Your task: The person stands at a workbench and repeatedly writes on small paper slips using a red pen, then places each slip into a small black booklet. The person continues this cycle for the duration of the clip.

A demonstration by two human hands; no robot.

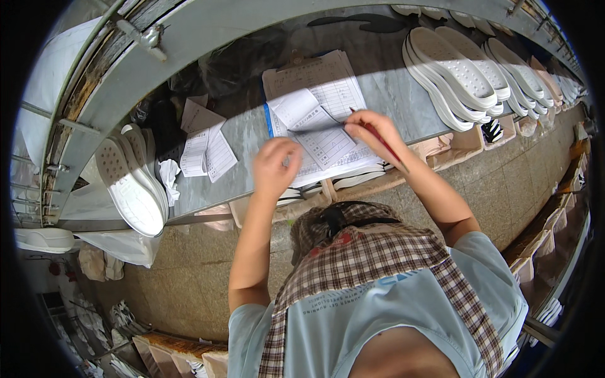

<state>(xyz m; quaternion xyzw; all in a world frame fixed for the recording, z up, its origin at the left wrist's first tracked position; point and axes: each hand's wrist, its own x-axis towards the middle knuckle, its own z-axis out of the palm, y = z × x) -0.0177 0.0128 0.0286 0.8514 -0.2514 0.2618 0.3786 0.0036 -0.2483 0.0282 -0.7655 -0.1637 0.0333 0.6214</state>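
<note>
Paperwork at the clipboard (268,120) appears to be the step in hand, with a folded slip (324,143) lying over ruled sheets (343,82). All of these sit about midway along the surface (246,135), the lower papers reaching its near edge. The right hand's (375,129) grip is closed on a red pen (386,143), its fingertips at the slip's right side. The left hand (276,167) is blurred over the papers' left side, fingers curled; I cannot tell whether its grip pinches anything. As I judge it, the next move calls for the slip held flat and the pen turned to write, or the slip lifted clear to reach the sheets.

Writing is plentiful: the slip bears a printed heading and ruled boxes, the sheets show table lines, and loose slips (205,148) toward the surface's left end look similarly printed. The person's shirt (372,309) carries blue lettering. White soles (450,79) at the right end show no label I can make out.
</note>
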